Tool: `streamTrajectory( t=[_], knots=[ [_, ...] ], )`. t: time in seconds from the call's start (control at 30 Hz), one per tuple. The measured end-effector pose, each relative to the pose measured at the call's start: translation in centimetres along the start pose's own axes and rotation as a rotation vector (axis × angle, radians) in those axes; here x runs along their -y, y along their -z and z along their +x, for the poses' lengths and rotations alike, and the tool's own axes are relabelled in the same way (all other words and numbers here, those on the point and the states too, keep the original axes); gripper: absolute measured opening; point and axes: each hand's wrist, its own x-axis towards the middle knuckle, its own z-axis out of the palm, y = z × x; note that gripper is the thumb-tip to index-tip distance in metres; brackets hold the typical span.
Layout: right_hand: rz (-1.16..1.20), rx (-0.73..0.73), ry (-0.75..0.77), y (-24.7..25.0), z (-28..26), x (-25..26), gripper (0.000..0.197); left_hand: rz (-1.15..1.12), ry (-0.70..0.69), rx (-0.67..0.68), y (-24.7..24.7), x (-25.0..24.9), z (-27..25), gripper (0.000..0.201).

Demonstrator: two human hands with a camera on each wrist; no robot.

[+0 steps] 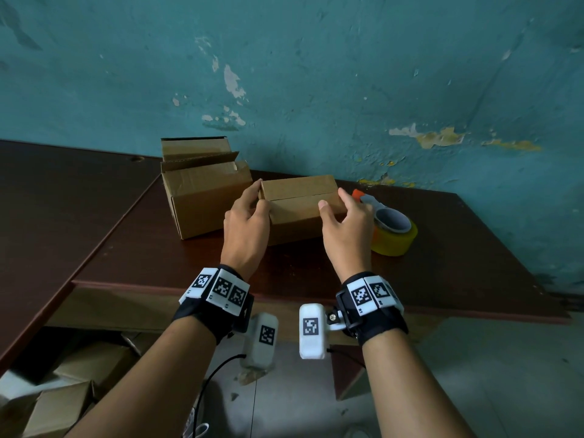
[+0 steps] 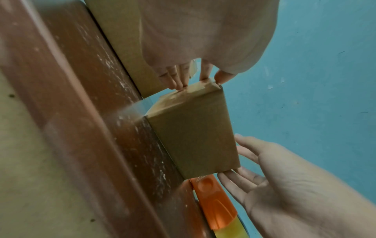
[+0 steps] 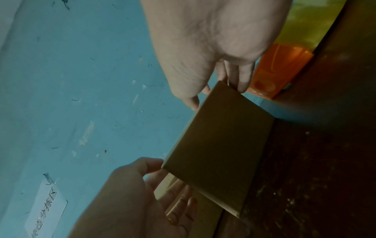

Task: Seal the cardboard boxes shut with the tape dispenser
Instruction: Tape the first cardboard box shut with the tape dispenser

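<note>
Both hands pinch the small box on the tabletop (image 1: 442, 273): left hand (image 1: 245, 222) at its left end, right hand (image 1: 346, 221) at its right. Best press the flaps flush before reaching for the dispenser (image 1: 390, 227) just right.

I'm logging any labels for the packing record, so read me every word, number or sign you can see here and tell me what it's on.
White paper sign on the blue wall: handwritten characters, turned sideways and blurred; not reliably readable.
Orange tape dispenser: small embossed lettering near its tip, too blurred to read.
Wrist bands: black-and-white square code markers only, no words.
Small cardboard box and larger box: no print visible.
</note>
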Motion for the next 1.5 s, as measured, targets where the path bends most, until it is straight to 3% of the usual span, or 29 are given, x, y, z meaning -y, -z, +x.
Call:
streamTrajectory(
  t=[0.23, 0.5, 0.57, 0.8, 1.07, 1.33, 1.5],
  knots=[
    [0.120, 0.041, -0.166, -0.5, 0.0, 0.4, 0.064, 0.019, 0.004, -0.050, -0.3, 0.0, 0.1, 0.067],
    [0.141, 0.138, -0.191, -0.4, -0.2, 0.6, 0.043, -0.032, 0.082, -0.054, -0.5, 0.3, 0.3, 0.058],
    [0.155, 0.158, -0.173, -0.4, -0.4, 0.8, 0.038, -0.034, 0.073, -0.061, -0.7, 0.4, 0.2, 0.052],
    [0.192, 0.237, -0.036, -0.2, -0.5, 1.3, 0.037, 0.079, -0.079, -0.021, -1.0, 0.8, 0.2, 0.074],
    [0.114, 0.323, 0.110, 0.1, -0.2, 0.6, 0.037, 0.154, -0.128, 0.069, -1.4, 1.7, 0.6, 0.046],
    [0.027, 0.307, 0.170, 0.6, 0.5, -0.4, 0.042, 0.174, -0.209, 0.139, -0.6, 1.8, 0.8, 0.049],
    [0.053, 0.313, 0.150, 0.5, 0.2, -0.1, 0.048, 0.151, -0.171, 0.134, -0.7, 1.8, 0.7, 0.047]
  ],
)
